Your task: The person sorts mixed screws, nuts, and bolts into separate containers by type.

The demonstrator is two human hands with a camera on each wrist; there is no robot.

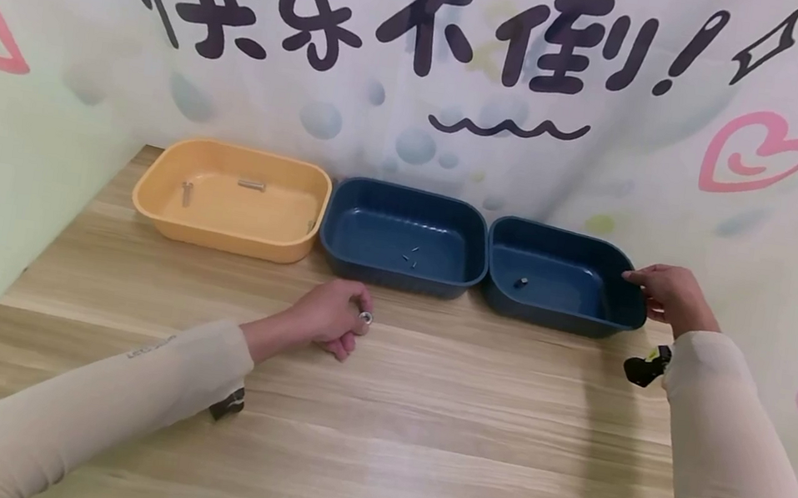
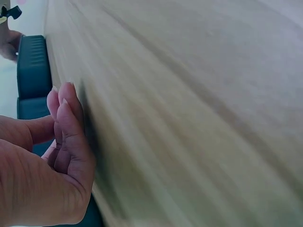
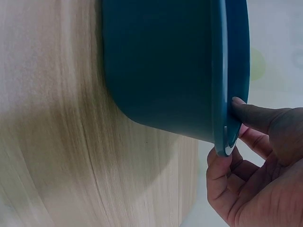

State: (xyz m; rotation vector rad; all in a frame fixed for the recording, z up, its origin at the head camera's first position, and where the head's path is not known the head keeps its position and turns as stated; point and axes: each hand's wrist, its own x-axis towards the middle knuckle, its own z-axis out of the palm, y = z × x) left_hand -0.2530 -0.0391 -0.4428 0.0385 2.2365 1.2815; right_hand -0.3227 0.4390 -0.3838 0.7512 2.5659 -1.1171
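My left hand [image 1: 333, 316] is over the table in front of the bins, pinching a small shiny metal nut [image 1: 366, 317] between thumb and index finger. In the left wrist view the left hand [image 2: 57, 156] hides the nut. My right hand [image 1: 673, 295] grips the outer right rim of the right blue bin [image 1: 549, 313]. The right wrist view shows the thumb inside the bin's rim [image 3: 220, 94] and the fingers outside. A small metal piece [image 1: 521, 282] lies in that bin. Several tiny screws [image 1: 410, 257] lie in the middle blue bin [image 1: 395, 275].
A yellow bin [image 1: 219, 238] at the left end of the row holds bolts [image 1: 252, 184] and a small piece near its right wall. All three bins stand along the back of the wood-grain table [image 1: 434, 439], against a printed cloth [image 1: 399, 131].
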